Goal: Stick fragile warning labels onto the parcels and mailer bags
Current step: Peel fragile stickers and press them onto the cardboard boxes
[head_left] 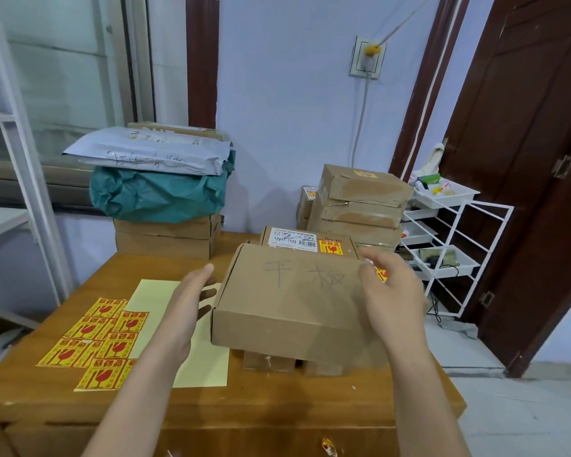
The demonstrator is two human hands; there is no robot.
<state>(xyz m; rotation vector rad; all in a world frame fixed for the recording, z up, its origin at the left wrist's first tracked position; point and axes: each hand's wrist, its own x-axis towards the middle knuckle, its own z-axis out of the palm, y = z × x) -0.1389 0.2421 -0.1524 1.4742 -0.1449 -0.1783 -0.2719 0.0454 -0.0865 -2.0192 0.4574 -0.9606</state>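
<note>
Two hands at a brown box

The left hand (187,303) is beside the box (297,295), its fingers (208,268) straight and loose, holding nothing. The right hand (391,291) pinches a red and yellow sticker (380,273) at the box's right edge. Left of the fingers, more stickers (96,338) lie on the surface (211,410). Beyond the fingers stand stacked boxes (360,206) and a grey bag (149,151).

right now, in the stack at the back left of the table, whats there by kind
grey mailer bag: 1
green mailer bag: 1
cardboard boxes: 3, two underneath, one on top at the back
total: 5
</note>
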